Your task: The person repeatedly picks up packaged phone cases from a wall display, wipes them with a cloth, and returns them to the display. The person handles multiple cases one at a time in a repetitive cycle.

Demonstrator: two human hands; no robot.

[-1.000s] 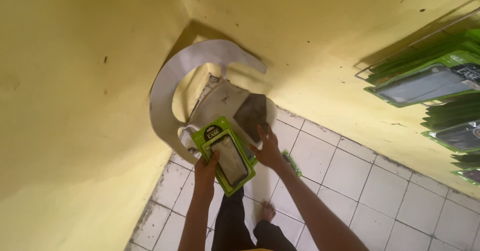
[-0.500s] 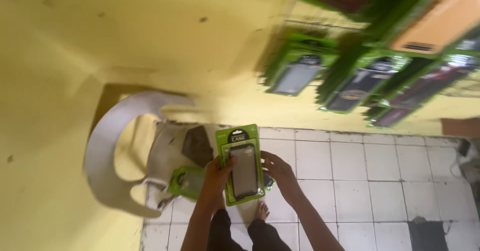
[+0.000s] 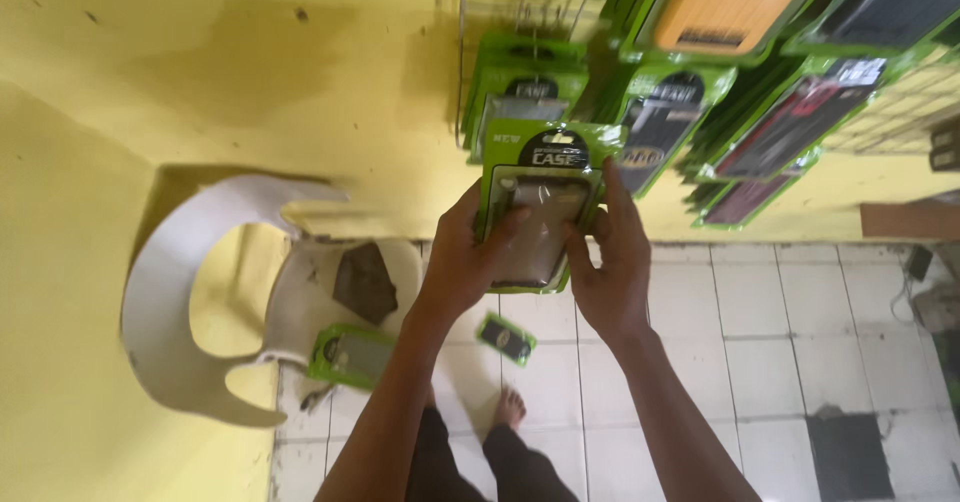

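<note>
— Both hands on one thing, is that right?

— Yes. I hold a green phone-case packet upright before me. My left grip is clenched on its left edge, thumb across the clear front; my right grip grasps its right edge, fingers running up the side.

— Where does the packet sit against the wall?

— Right in front of the hanging rack of packets, overlapping the lowest green ones on the yellow wall. Whether it touches them, I cannot tell.

— And below your arms?

— A white plastic chair stands against the wall on my left. On its seat lies a dark, flat piece, and at the seat's front edge rests another green packet.

— Anything on the floor?

— A small green packet lies on the white tiled floor, between the chair and my bare foot. Far right, a dark floor tile breaks the white ones.
</note>
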